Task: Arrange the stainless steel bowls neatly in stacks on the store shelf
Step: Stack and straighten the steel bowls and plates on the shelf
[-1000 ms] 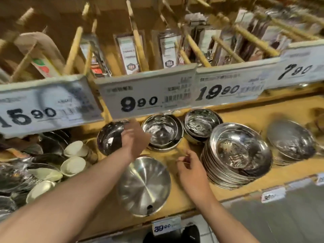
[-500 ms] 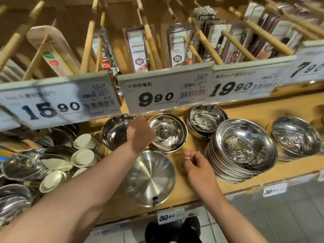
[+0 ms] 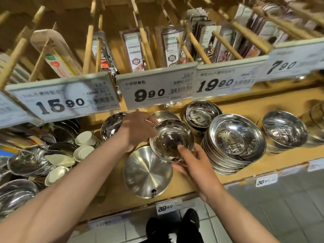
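A shiny steel bowl (image 3: 172, 137) is lifted above the wooden shelf (image 3: 273, 155), held between both hands. My left hand (image 3: 138, 130) grips its far-left rim and my right hand (image 3: 194, 160) holds its near rim from below. Behind it another bowl (image 3: 164, 115) stays on the shelf. A dark-looking bowl (image 3: 112, 124) sits to the left and a deep bowl stack (image 3: 201, 114) to the right. A tall stack of wide bowls (image 3: 235, 141) stands right of my hands, with one more stack (image 3: 284, 130) beyond it.
A flat brushed-steel plate (image 3: 147, 174) lies at the shelf's front edge under the held bowl. Steel dishes and white cups (image 3: 85, 138) crowd the left. Price tags (image 3: 154, 92) hang from the upper shelf just above the bowls. Tiled floor and shoes (image 3: 175, 225) are below.
My left hand has lifted a bowl from the middle back pile and brought it forward. My right hand came up from the shelf and took hold of its near side.
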Demonstrator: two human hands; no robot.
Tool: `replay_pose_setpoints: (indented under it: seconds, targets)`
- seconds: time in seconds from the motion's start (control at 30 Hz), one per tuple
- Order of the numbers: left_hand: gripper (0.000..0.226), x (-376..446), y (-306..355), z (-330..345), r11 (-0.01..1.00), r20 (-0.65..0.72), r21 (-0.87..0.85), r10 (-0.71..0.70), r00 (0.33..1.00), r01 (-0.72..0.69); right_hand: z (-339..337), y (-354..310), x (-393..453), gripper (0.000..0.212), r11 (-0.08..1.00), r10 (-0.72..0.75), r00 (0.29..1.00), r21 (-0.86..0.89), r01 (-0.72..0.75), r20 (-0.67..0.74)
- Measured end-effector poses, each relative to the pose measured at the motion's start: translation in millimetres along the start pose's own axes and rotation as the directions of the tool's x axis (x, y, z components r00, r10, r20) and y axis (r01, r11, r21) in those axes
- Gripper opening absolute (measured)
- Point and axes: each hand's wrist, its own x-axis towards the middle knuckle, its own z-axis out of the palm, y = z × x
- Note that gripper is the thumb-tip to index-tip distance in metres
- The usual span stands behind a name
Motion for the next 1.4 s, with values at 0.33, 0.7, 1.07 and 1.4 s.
replay_pose_setpoints:
  seconds: [0.33, 0.7, 1.07, 1.4]
  targets:
    - [0.036, -21.6, 36.9, 19.1, 0.989, 0.45, -0.015, 0.136, 0.883, -0.145, -48.8, -22.1, -78.9, 0.01, 0.981, 0.125, 0.989, 0.162, -0.111, -0.082]
    - [0.021, 46.8, 37.0, 94.4, 0.972, 0.105, -0.17, -0.147, 0.984, 0.163, -100.7, -9.6, -137.2, 0.048, 0.973, -0.017, 0.989, 0.224, 0.049, -0.144]
    - [0.048, 111.2, 27.7, 141.2, 0.987, -0.214, -0.025, -0.159, 0.964, 0.157, -100.6, -10.6, -141.7, 0.047, 0.953, -0.031, 0.977, 0.29, 0.092, -0.209]
    - [0.029, 99.7, 31.8, 132.7, 0.985, -0.256, -0.151, -0.117, 0.96, 0.08, -88.7, -21.9, -142.1, 0.047, 0.963, -0.044, 0.993, 0.26, 0.072, -0.111]
